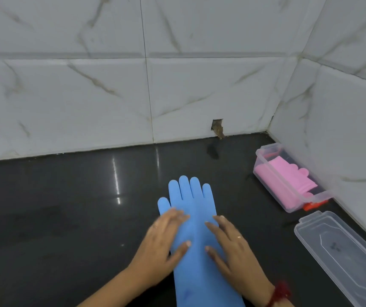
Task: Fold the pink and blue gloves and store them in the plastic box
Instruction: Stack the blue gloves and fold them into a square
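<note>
Hands (164,238) (230,244) flat on blue glove (196,218), pink glove (281,178) in box (272,180).

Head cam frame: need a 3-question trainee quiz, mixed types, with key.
1. True or false: the pink glove already lies inside the plastic box.
2. Where is the box lid? A) clipped on the box B) flat on the counter, nearer the person than the box C) under the blue glove
3. What do the left hand and right hand press on?

Key: 1 true; 2 B; 3 the blue glove, lying flat and unfolded.
</note>
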{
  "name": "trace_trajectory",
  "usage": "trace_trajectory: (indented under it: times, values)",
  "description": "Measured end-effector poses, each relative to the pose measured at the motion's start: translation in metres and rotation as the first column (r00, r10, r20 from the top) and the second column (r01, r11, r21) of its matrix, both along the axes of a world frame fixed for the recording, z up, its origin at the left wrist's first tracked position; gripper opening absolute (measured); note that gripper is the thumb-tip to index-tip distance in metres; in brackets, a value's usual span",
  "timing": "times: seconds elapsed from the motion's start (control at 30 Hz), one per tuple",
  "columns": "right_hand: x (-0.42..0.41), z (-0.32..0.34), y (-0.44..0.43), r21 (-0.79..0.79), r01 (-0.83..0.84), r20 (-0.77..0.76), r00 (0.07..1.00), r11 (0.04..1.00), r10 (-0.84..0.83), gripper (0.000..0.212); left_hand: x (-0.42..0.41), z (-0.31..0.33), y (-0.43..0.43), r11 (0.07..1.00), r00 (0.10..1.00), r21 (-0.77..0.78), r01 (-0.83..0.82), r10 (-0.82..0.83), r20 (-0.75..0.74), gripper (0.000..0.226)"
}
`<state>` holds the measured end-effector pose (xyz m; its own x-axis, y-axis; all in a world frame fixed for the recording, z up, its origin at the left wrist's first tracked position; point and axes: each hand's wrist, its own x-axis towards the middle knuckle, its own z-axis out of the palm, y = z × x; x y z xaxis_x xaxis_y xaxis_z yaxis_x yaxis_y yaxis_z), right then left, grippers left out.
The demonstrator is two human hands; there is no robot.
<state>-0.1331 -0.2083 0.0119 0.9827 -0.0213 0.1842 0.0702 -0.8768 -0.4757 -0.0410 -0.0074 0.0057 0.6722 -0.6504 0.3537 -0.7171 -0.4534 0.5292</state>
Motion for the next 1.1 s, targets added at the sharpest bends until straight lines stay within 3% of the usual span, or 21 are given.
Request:
trace_trajectory:
  times: [0.07,0.13,0.2,0.37,0.47,0.57,0.63,0.7,0.8,0.9,1.03,1.1]
  values:
    - [-0.012,-0.007,0.008,-0.073,-0.134,-0.111,0.986,0.988,0.125,0.059,-0.024,-0.013,0.003,0.962,0.988,0.230,0.150,-0.138,-0.064,0.065]
    - [-0.016,-0.013,0.011,-0.146,-0.194,-0.200,0.966,0.970,0.163,0.063,-0.034,-0.021,0.007,0.909,0.984,0.377,0.176,-0.164,-0.062,0.073]
    - [-0.018,-0.015,0.010,-0.202,-0.201,-0.224,0.962,0.959,0.154,0.064,-0.033,-0.020,0.012,0.874,0.987,0.459,0.158,-0.154,-0.045,0.072]
    - [-0.035,-0.012,0.003,-0.176,-0.199,-0.255,0.955,0.964,0.151,0.063,-0.041,-0.016,0.033,0.808,0.973,0.542,0.232,-0.204,-0.113,0.067]
    - [-0.053,-0.012,-0.005,-0.113,-0.213,-0.270,0.947,0.971,0.176,0.065,-0.046,-0.012,0.050,0.804,0.966,0.535,0.260,-0.215,-0.146,0.054]
    - [-0.065,-0.006,-0.021,0.101,-0.201,-0.297,0.929,0.974,0.222,0.042,-0.041,-0.007,0.058,0.792,0.959,0.541,0.281,-0.249,-0.134,0.052]
    - [-0.066,0.001,-0.033,0.212,-0.178,-0.320,0.916,0.961,0.241,0.055,-0.034,-0.008,0.056,0.795,0.959,0.543,0.272,-0.267,-0.090,0.050]
    - [-0.064,0.006,-0.041,0.173,-0.213,-0.352,0.898,0.962,0.263,0.066,-0.030,-0.005,0.052,0.821,0.962,0.510,0.256,-0.268,-0.052,0.045]
    - [-0.060,0.006,-0.045,0.116,-0.302,-0.343,0.882,0.946,0.324,0.056,-0.030,-0.005,0.049,0.899,0.964,0.385,0.208,-0.256,0.076,0.044]
    - [-0.058,0.006,-0.047,0.085,-0.317,-0.292,0.899,0.945,0.328,0.044,-0.030,-0.010,0.050,0.957,0.978,0.228,0.182,-0.199,0.057,0.033]
    - [-0.053,-0.001,-0.037,-0.116,-0.280,-0.030,0.960,0.953,0.278,0.021,-0.027,-0.016,0.049,0.967,0.982,0.194,0.167,-0.181,0.057,0.030]
    - [-0.045,-0.005,-0.029,-0.090,-0.213,0.065,0.973,0.973,0.219,0.020,-0.025,-0.016,0.050,0.968,0.984,0.181,0.172,-0.179,0.020,0.032]
